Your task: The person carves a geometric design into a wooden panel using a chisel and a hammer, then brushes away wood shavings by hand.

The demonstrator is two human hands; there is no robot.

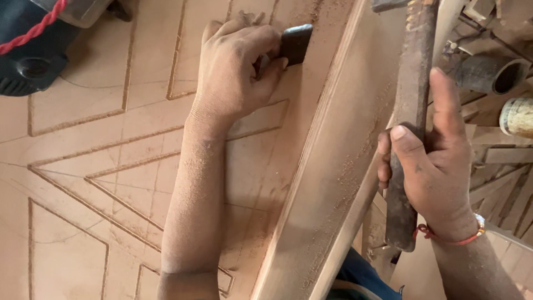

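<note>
My left hand (236, 69) is closed around a dark-handled chisel (294, 43), held down against a large wooden panel (83, 183) cut with grooved geometric lines. Sawdust coats my left forearm, which lies across the panel. My right hand (430, 161) grips the worn wooden handle of a hammer (411, 100), raised upright beside the panel's moulded edge (333, 166). The hammer's head is cut off at the top of the frame. A red thread is tied on my right wrist.
A dark power tool (30, 61) with a red twisted cord rests on the panel at the top left. At the right lie a dark pipe (488, 73), a pale cylinder (517, 115) and stacked wood pieces (499, 183).
</note>
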